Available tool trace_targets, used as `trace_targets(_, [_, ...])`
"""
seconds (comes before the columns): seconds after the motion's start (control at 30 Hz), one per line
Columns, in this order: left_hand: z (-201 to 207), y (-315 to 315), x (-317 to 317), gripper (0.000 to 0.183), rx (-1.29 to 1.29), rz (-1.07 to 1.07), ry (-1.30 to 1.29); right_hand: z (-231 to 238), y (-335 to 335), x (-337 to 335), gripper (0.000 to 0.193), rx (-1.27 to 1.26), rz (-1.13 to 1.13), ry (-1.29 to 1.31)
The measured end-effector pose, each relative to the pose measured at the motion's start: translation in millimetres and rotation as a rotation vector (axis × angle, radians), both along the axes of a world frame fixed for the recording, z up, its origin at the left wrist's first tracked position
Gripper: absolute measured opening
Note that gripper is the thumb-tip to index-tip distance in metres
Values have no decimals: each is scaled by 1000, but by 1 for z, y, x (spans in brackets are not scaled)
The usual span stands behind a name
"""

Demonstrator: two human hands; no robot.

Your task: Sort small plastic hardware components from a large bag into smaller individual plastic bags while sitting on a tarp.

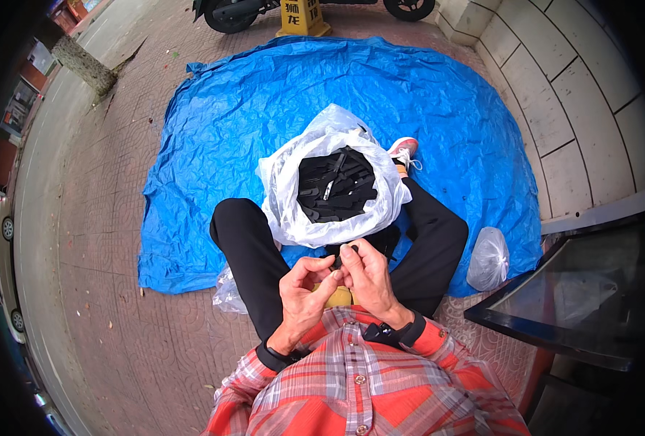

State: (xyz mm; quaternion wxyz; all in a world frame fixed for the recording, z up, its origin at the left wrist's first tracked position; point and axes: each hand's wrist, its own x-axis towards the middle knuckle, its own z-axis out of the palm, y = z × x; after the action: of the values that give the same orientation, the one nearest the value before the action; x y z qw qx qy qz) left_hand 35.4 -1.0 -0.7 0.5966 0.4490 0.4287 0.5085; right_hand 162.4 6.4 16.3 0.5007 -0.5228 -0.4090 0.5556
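Observation:
My left hand [306, 291] and my right hand [370, 277] meet in front of my chest, fingers pinched together. Between the fingertips is a small black piece [337, 261]; most of it is hidden, and its exact kind cannot be made out. Just beyond my hands, between my legs, stands a white plastic bag [282, 211] with its mouth rolled wide. Many flat, elongated black pieces [335, 183] fill it in a jumbled heap. More dark material [380, 243] shows below the bag's near edge, partly covered by my right hand.
A crumpled blue tarp [213, 138] covers the paving under the bag. A tied clear bag [489, 260] sits at the right, near a dark-framed glass panel [555, 305]. Another clear bag [228, 292] lies by my left leg. A tiled wall [555, 94] rises at the right.

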Motion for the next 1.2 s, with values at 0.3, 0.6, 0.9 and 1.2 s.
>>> trace_targets(0.3, [-6,1,-4,12,-120,-60,-306,2,-3,3,23,123,54,-86])
trace_targets(0.6, [10,2,1,7,-214,-82,-245,-1,-6,8,22,163,68,-160])
trace_targets(0.9, [16,2,2,17,-204,-85,-197,5,-6,10,23,-25,54,173])
trace_targets(1.2, [17,6,-6,13,-374,-135,-249,0,-10,10,23,-115,67,343])
